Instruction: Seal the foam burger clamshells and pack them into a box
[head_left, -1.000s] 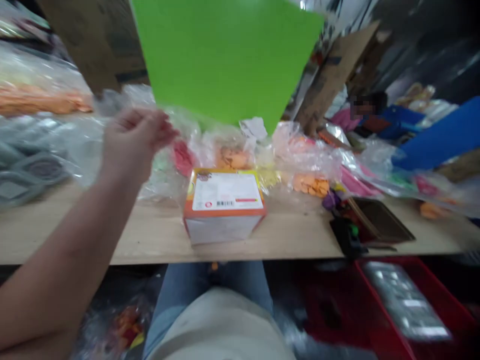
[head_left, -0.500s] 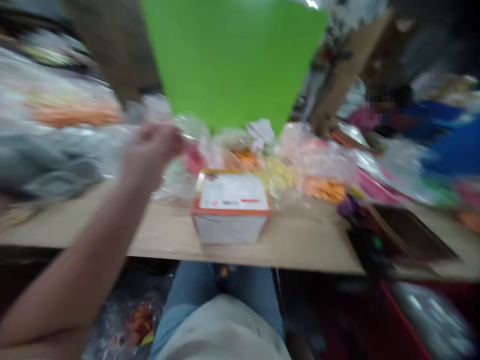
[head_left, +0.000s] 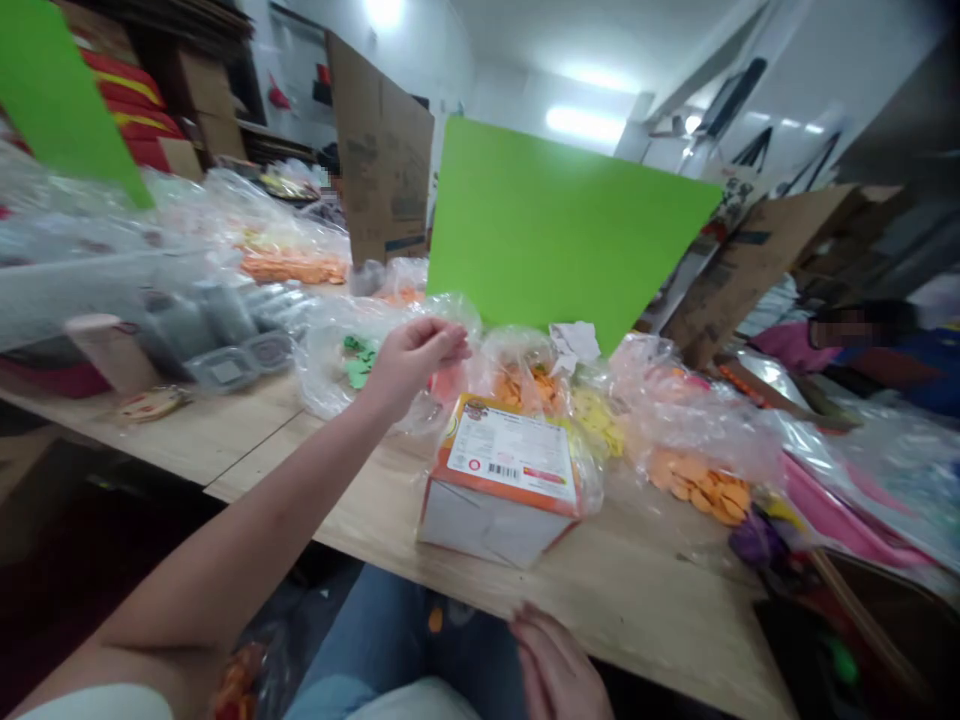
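My left hand (head_left: 420, 362) reaches out over the plastic bags behind the box, its fingers bent together in a pinch. Whatever they hold, if anything, is hidden. Just below and right of it stands a white and orange carton (head_left: 499, 485) with a printed label and barcode on top. Close to that hand lie a clear bag with green pieces (head_left: 360, 362) and another bag with orange pieces (head_left: 529, 388). My right hand (head_left: 559, 665) rests low at the table's front edge, fingers stretched out side by side, holding nothing visible.
A green board (head_left: 555, 225) rises behind the bags, flanked by cardboard sheets (head_left: 379, 150). To the left are clear plastic containers (head_left: 225, 368) and a pink cup (head_left: 109, 350). Orange discs (head_left: 701, 480) and yellow pieces (head_left: 600, 420) lie right. Another person (head_left: 795, 335) sits at far right.
The view has lifted and turned, so the carton sits lower and further right. My left hand remains extended over the bags. My right hand has come into view at the table edge.
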